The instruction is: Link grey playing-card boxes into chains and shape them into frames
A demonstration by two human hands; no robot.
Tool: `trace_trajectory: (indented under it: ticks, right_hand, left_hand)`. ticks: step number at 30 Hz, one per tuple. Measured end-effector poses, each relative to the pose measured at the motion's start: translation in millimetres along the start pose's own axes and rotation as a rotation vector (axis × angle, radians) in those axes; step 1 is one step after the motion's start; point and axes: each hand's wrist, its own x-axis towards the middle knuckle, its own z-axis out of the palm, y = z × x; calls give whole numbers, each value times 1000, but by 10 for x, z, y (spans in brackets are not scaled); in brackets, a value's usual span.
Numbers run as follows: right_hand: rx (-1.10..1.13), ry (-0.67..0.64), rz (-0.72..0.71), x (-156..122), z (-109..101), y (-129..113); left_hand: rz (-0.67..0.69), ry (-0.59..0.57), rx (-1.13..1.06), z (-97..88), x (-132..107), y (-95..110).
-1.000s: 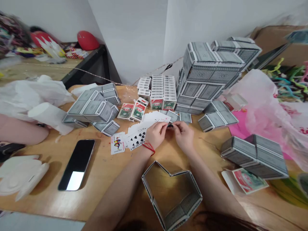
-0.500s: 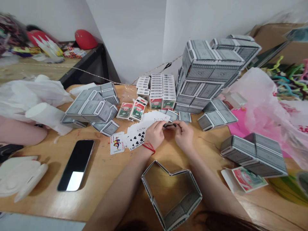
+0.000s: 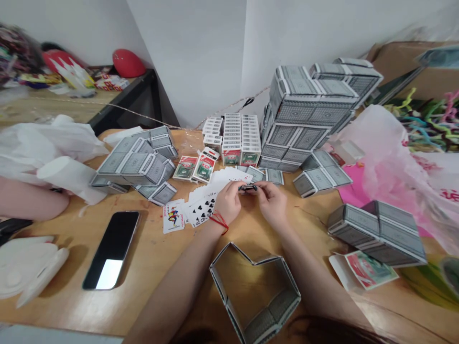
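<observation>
Little is legible: on the fanned playing cards (image 3: 206, 203) left of centre on the worktop (image 3: 154, 258) stand black spade indices, upside down, 8 and 9 among them, while print on the red-and-green card boxes (image 3: 196, 167) above is too small to read.

A folded card (image 3: 248, 188) is pinched between the left hand (image 3: 228, 200) and right hand (image 3: 271, 202) above the bench (image 3: 150, 258), beside fanned cards (image 3: 204, 203).

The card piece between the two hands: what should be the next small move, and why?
Probably press its fold flat. The left hand and the right hand pinch the card piece by its ends above the table, and it looks narrow, perhaps half folded. The heart-shaped card frame lies apart, nearer the person.
</observation>
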Motion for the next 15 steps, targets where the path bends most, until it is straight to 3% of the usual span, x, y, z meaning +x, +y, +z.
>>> trace_trajectory:
  ticks: [8,15]
  right_hand:
    - [-125,72,-41,11,1,-14]
    - [-141,-39,-124,13,-2,5]
  left_hand:
    - [-26,4,-85,22,19,33]
    - [-108,67,-47,53,41,-18]
